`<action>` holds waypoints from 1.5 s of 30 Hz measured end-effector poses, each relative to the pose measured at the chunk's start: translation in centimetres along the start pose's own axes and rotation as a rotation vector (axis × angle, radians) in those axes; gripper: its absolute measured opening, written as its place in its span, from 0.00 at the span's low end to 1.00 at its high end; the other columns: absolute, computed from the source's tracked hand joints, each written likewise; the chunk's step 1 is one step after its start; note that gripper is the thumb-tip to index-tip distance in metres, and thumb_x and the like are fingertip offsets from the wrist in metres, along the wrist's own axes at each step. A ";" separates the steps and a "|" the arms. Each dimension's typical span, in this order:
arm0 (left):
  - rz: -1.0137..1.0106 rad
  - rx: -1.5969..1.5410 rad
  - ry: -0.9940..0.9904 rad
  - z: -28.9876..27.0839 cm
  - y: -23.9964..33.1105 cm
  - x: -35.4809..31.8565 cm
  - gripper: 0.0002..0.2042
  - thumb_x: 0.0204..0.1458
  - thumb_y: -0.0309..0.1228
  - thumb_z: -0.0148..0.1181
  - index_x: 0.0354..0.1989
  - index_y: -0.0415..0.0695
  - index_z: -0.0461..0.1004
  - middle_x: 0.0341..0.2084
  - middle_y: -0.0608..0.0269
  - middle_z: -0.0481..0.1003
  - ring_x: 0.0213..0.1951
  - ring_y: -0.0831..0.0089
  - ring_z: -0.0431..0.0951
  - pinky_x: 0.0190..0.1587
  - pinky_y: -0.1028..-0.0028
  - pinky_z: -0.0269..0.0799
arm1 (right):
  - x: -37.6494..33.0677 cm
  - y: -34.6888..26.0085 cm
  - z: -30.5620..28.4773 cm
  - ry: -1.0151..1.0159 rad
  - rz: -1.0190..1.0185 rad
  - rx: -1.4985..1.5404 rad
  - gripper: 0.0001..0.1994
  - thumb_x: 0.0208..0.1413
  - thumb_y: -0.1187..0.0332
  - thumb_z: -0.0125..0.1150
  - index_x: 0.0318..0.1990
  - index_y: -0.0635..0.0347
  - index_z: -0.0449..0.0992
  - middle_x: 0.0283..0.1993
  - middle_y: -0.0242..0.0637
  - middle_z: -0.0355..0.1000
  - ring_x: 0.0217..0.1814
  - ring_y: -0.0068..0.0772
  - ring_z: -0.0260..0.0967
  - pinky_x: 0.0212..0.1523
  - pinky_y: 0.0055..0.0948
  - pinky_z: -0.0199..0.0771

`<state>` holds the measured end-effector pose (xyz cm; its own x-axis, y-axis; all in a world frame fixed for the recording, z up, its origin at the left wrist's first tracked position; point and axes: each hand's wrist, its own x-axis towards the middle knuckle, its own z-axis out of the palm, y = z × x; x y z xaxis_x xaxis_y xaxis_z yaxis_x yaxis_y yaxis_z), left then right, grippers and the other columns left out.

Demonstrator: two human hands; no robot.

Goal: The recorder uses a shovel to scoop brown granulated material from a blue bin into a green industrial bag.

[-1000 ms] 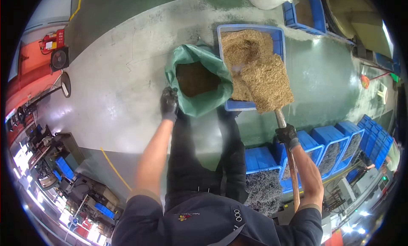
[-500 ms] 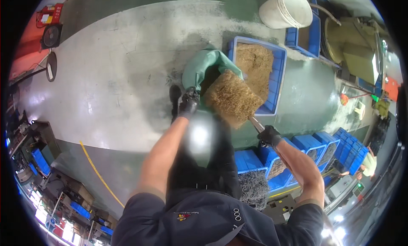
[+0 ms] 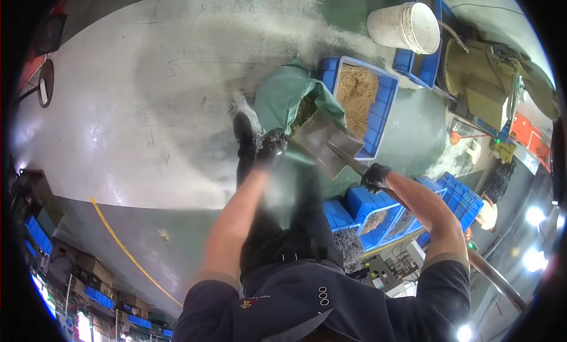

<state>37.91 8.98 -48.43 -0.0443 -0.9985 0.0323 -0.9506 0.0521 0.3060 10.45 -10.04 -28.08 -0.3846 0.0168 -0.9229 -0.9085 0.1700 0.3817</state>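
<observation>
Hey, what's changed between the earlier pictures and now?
The shovel has swung left from over the blue bin of golden shavings to the mouth of the green sack; its blade, heaped earlier, now looks bare. The sack has tipped toward it. Unchanged: left hand holding the sack, right hand the shovel.

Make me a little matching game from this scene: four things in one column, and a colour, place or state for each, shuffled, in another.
Things:
1. Sack
2. Shovel
3. Bucket
4. Tub beside the sack

Descriptions:
A. Blue, with loose brown material inside
B. Gripped in the black-gloved right hand
C. Green, its edge held by the black-gloved left hand
D. White, near the top of the picture

Right pairs: 1-C, 2-B, 3-D, 4-A
</observation>
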 end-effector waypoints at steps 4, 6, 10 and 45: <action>-0.268 -0.205 0.008 -0.1 -1.9 0.3 0.11 0.54 0.33 0.49 0.36 0.40 0.75 0.36 0.49 0.75 0.41 0.53 0.74 0.47 0.62 0.69 | 0.1 0.1 1.0 0.127 -0.043 -0.138 0.05 0.46 0.73 0.56 0.27 0.66 0.76 0.19 0.42 0.71 0.16 0.35 0.70 0.16 0.35 0.73; -0.255 -0.474 0.137 -2.3 0.2 1.6 0.10 0.53 0.33 0.51 0.34 0.40 0.74 0.33 0.49 0.75 0.38 0.52 0.74 0.42 0.62 0.70 | -0.5 4.2 2.2 0.008 -0.017 0.058 0.07 0.48 0.72 0.53 0.28 0.66 0.77 0.21 0.42 0.73 0.18 0.35 0.72 0.18 0.38 0.75; -0.266 -0.665 -0.001 -6.7 -0.9 2.9 0.07 0.51 0.28 0.52 0.34 0.38 0.73 0.32 0.50 0.75 0.35 0.55 0.74 0.40 0.65 0.70 | -2.7 7.3 3.5 -0.124 -0.058 0.386 0.07 0.46 0.69 0.62 0.21 0.60 0.74 0.17 0.39 0.69 0.14 0.32 0.67 0.13 0.32 0.69; 0.315 -0.353 -0.083 26.0 6.3 46.6 0.16 0.57 0.40 0.48 0.47 0.44 0.71 0.39 0.51 0.75 0.40 0.53 0.74 0.44 0.62 0.69 | 48.0 -9.0 -5.8 0.040 -0.147 0.887 0.14 0.47 0.62 0.60 0.30 0.67 0.76 0.20 0.43 0.73 0.18 0.34 0.72 0.17 0.34 0.70</action>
<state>21.86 -37.67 -69.72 -0.3518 -0.9303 0.1036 -0.7252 0.3408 0.5982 -0.76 -16.46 -75.57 -0.2950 -0.0962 -0.9506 -0.4950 0.8664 0.0659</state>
